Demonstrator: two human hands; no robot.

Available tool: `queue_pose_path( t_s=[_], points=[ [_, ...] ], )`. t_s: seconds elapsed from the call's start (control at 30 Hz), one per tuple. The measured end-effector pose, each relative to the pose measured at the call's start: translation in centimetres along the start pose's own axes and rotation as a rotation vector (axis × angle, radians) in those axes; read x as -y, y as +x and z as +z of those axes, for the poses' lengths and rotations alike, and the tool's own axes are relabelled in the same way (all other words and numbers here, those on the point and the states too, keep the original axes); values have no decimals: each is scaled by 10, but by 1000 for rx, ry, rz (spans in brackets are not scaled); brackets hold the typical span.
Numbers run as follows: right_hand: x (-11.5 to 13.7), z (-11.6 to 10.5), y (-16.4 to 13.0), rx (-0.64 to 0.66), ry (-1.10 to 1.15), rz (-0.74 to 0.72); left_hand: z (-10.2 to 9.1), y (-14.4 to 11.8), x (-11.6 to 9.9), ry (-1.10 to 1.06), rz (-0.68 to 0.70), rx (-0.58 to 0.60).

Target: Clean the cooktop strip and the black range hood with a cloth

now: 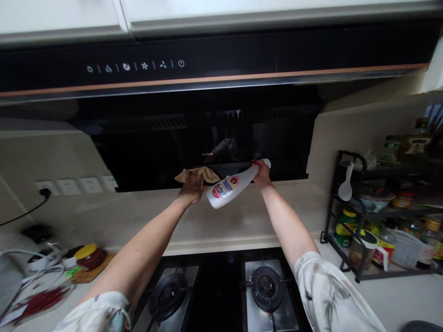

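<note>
My left hand [191, 190] holds a tan cloth [209, 174] at the lower edge of the black range hood [152, 152]. Its fingers are partly hidden by the cloth. Close to the right, my right hand [263, 175] is closed round the neck of a white spray bottle [228, 188] with a printed label. The bottle lies tilted, its base toward my left hand and its head by the hood's lower panel. Dim reflections show in the glossy panel.
Below my arms is a gas stove with a left burner [169, 295] and a right burner [266, 283]. A black rack [363, 216] of bottles and jars stands at right. At left are wall sockets [71, 186] and a yellow-lidded jar [89, 257]. White cabinets [242, 11] hang above.
</note>
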State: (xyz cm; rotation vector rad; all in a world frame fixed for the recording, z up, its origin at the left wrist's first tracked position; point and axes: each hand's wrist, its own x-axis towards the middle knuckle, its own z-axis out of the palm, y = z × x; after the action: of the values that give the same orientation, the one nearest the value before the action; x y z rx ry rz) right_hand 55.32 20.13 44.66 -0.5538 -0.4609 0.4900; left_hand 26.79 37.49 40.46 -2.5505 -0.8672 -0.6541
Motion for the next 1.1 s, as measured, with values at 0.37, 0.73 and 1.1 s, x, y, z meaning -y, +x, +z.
queue_pose_path(
  t_s=[0.37, 0.73, 1.1],
  points=[
    [-1, 18, -36, -36, 57, 136, -2, 2, 15, -14, 82, 19],
    [-58, 72, -49, 0, 32, 199, -8, -17, 87, 100, 33, 76],
    [-125, 132, -61, 131, 44, 264, -2, -35, 147, 51, -64, 84]
  ],
)
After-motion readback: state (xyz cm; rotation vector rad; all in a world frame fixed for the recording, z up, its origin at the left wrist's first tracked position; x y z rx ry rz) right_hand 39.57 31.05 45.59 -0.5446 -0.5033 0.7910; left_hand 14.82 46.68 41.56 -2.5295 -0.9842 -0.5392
